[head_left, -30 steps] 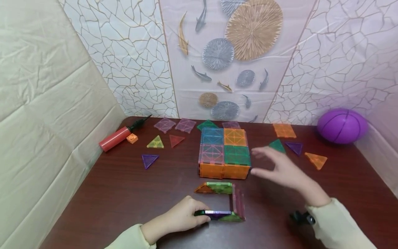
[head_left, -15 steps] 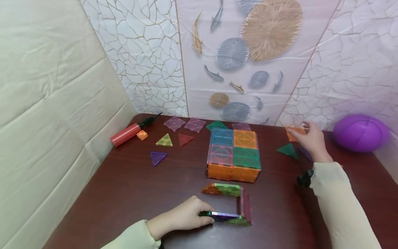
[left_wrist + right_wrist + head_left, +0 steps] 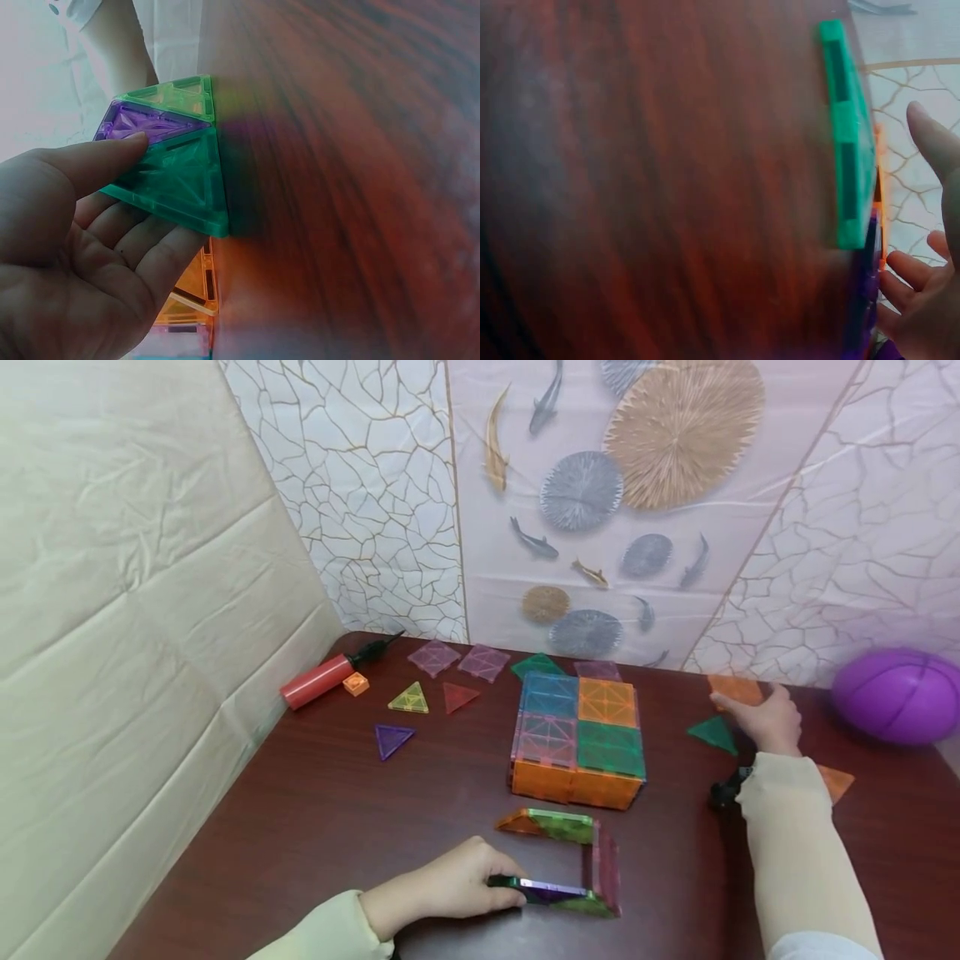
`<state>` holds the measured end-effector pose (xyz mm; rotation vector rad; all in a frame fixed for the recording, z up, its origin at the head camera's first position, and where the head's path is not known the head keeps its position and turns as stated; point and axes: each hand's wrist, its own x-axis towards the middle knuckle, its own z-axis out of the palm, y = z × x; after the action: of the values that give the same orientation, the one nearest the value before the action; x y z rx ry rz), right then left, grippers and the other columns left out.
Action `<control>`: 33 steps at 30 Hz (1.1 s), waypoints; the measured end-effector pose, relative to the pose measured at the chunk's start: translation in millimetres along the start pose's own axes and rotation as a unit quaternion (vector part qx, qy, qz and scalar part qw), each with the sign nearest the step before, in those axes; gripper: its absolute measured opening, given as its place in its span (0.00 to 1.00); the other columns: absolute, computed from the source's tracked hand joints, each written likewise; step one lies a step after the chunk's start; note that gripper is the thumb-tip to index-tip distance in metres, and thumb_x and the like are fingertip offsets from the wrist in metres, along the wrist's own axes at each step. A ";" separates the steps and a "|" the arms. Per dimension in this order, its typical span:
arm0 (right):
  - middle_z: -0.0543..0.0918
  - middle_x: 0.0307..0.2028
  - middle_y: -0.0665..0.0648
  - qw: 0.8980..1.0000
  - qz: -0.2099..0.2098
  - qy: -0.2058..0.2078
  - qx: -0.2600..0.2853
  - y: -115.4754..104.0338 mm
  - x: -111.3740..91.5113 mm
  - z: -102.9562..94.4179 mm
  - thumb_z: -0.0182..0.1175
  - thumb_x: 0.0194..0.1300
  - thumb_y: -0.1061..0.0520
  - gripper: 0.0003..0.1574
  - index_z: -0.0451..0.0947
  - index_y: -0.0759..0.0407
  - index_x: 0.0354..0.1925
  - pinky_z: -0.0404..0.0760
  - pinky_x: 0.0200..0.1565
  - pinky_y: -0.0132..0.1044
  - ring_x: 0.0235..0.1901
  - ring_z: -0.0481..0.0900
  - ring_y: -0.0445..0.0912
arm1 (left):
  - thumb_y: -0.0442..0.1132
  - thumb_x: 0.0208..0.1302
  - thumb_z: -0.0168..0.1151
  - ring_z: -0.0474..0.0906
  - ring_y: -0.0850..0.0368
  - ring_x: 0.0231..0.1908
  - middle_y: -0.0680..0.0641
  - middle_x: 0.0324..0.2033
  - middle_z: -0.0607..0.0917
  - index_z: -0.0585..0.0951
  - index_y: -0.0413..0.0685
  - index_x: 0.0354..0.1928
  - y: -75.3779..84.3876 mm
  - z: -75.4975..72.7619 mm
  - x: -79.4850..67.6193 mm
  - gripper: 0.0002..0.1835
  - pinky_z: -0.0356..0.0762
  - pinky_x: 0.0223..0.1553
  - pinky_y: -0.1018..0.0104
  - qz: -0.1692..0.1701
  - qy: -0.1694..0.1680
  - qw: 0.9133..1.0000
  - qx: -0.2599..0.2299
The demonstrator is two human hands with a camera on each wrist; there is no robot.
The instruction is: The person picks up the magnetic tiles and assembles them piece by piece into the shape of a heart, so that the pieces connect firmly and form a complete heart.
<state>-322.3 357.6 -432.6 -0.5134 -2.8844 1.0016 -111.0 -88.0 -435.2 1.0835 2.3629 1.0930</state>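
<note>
Seeing a small tile frame [image 3: 609, 872] standing near the middle of the surface [image 3: 360, 835], walled on the far, right and near sides, open to the left. Pinching the dark green triangle [image 3: 169, 176] at the near wall's left end with the left hand [image 3: 468, 881], thumb on one face, fingers behind, same as a second ago. Big change: now reaching with the right hand [image 3: 768, 720] at the orange square [image 3: 738, 687] lying far right, left of the purple ball [image 3: 900, 697], instead of hanging beside the tile box [image 3: 579, 743] just beyond the frame. Not visibly gripping anything there, thumb spread away from loosely bent fingers; can't tell about contact. Probably means steadying near and reaching far, with no wall on the frame's left side yet.
</note>
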 end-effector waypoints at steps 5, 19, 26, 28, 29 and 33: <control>0.55 0.65 0.82 0.999 0.006 0.000 -0.041 3.4 -0.1 1.7 0.57 0.57 0.26 0.69 0.41 0.71 0.73 0.58 0.58 0.69 0.61 0.54 0.78 | 0.36 0.62 0.65 0.74 0.82 0.30 0.54 0.36 0.88 0.87 0.45 0.43 2.1 -0.3 0.3 0.09 0.73 0.30 0.83 0.004 -0.003 1.000 -0.004; 0.63 0.60 0.84 0.998 -0.044 0.035 -0.020 19.5 0.2 -6.0 0.57 0.62 0.35 0.58 0.53 0.81 0.67 0.60 0.57 0.64 0.57 0.57 0.76 | 0.36 0.62 0.65 0.74 0.82 0.32 0.55 0.36 0.88 0.87 0.45 0.43 3.6 2.6 2.3 0.09 0.73 0.32 0.84 0.010 -0.006 1.000 0.002; 0.57 0.68 0.76 0.995 -0.062 0.007 0.084 -7.3 -18.0 -24.2 0.57 0.63 0.36 0.59 0.47 0.75 0.71 0.59 0.64 0.58 0.66 0.58 0.68 | 0.36 0.61 0.66 0.75 0.80 0.33 0.54 0.36 0.88 0.87 0.45 0.43 4.3 2.2 2.5 0.09 0.73 0.34 0.83 -0.009 -0.006 1.000 -0.004; 0.56 0.69 0.74 0.992 -0.078 0.003 0.097 -18.4 -28.6 -29.6 0.57 0.64 0.36 0.58 0.47 0.71 0.72 0.58 0.65 0.58 0.67 0.56 0.67 | 0.36 0.61 0.66 0.75 0.79 0.34 0.54 0.37 0.88 0.87 0.45 0.43 4.7 2.2 2.5 0.09 0.73 0.35 0.83 -0.013 -0.006 1.000 -0.001; 0.57 0.70 0.73 0.991 -0.091 0.004 0.101 -24.7 -35.1 -32.2 0.58 0.63 0.36 0.56 0.49 0.70 0.72 0.58 0.65 0.58 0.68 0.56 0.66 | 0.37 0.61 0.66 0.76 0.79 0.34 0.54 0.37 0.88 0.87 0.45 0.43 5.0 2.2 2.5 0.09 0.73 0.35 0.83 -0.017 -0.006 1.000 -0.001; 0.62 0.68 0.70 0.983 -0.157 0.021 0.096 -51.0 -67.9 -39.1 0.63 0.62 0.40 0.50 0.59 0.67 0.70 0.57 0.65 0.58 0.68 0.57 0.64 | 0.37 0.61 0.67 0.77 0.78 0.36 0.55 0.37 0.88 0.87 0.46 0.43 5.1 2.4 2.0 0.09 0.73 0.37 0.83 -0.023 -0.004 1.000 0.003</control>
<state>-267.4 321.4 -366.2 -0.0617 -2.6762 1.1755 -108.4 -83.2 -432.8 1.0289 2.3751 1.0649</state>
